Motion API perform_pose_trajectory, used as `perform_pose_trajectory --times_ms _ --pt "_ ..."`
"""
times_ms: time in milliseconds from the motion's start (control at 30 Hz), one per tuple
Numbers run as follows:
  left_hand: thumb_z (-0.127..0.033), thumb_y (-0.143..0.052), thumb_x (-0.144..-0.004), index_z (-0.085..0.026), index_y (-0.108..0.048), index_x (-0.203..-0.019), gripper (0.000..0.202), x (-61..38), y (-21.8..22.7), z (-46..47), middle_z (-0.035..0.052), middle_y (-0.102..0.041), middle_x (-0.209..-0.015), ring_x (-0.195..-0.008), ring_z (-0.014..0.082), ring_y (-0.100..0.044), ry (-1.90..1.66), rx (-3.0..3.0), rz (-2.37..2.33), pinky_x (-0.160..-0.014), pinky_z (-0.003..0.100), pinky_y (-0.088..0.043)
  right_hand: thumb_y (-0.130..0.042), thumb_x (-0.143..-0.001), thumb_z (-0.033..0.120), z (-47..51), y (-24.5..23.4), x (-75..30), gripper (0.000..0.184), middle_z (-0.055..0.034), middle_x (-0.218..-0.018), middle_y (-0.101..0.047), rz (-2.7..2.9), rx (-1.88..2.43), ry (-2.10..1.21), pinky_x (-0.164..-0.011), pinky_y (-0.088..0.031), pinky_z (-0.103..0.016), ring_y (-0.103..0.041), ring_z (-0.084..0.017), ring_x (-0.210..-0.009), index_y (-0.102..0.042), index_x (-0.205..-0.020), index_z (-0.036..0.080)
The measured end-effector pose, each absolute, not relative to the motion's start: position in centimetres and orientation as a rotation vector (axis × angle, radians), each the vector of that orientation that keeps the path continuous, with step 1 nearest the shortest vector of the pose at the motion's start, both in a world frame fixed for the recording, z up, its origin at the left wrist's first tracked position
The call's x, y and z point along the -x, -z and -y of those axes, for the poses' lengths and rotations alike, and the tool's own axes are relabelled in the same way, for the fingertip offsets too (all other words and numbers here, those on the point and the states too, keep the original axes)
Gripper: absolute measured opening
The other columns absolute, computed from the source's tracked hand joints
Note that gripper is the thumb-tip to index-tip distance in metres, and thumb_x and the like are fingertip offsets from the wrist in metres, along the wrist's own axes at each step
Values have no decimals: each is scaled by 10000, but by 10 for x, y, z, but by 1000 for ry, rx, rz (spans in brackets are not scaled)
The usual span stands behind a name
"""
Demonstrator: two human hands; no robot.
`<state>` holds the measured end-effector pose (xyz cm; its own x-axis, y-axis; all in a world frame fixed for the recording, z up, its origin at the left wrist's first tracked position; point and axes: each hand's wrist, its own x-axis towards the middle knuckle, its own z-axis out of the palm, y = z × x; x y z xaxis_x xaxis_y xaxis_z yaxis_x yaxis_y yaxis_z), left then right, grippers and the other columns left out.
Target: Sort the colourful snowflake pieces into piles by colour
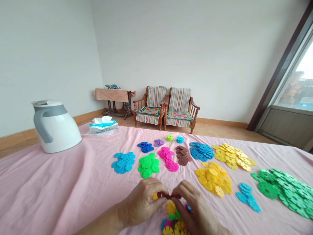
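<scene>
My left hand [144, 200] and my right hand [193, 209] meet low in the middle of the head view. The fingertips of both are closed on a small brown snowflake disc [169, 197], mostly hidden by the fingers. A bit of yellow disc [155, 196] shows inside the curl of my left hand; whether it is gripped I cannot tell. Below my hands lies a mixed group of yellow, green, pink and blue discs [179, 226], partly covered by my right hand. Just beyond are piles of bright green discs [148, 165], pink discs [168, 158] and brown discs [182, 155].
On the pink cloth [93, 182], yellow discs [214, 179], green discs [288, 189] and blue discs [248, 196] lie to the right. Light blue discs [123, 162] are left. A white jug [61, 130] and a tissue pack [102, 126] stand further left. Two wooden chairs [179, 104] are behind.
</scene>
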<state>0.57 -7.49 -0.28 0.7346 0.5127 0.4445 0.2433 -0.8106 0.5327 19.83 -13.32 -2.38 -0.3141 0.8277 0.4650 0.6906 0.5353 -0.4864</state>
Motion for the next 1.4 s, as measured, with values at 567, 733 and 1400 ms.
perform_pose_trajectory --times_ms 567,733,1400 --pt "-143 -528 -807 -167 -638 -803 113 -3 7 61 -2 -661 -709 -663 111 -614 -1100 -2294 -885 -635 188 -457 -484 -865 356 106 49 -230 214 10 -659 -572 1677 1647 -186 -593 -403 -252 -546 -145 -619 -539 -719 209" --pt "-135 -513 -802 -170 -641 -801 132 -2 6 61 -3 -666 -703 -655 114 -613 -1098 -2309 -909 -636 196 -459 -460 -867 379 105 46 -236 247 1 -642 -588 1686 1664 -107 -579 -399 -257 -552 -153 -601 -555 -718 206" --pt "-98 -513 -786 -160 -632 -803 136 0 10 59 1 -668 -724 -657 112 -606 -1039 -2309 -875 -633 199 -449 -494 -772 345 40 22 -262 243 -32 -728 -646 1498 2043 95 -655 -275 -313 -572 -196 -726 -683 -692 215"
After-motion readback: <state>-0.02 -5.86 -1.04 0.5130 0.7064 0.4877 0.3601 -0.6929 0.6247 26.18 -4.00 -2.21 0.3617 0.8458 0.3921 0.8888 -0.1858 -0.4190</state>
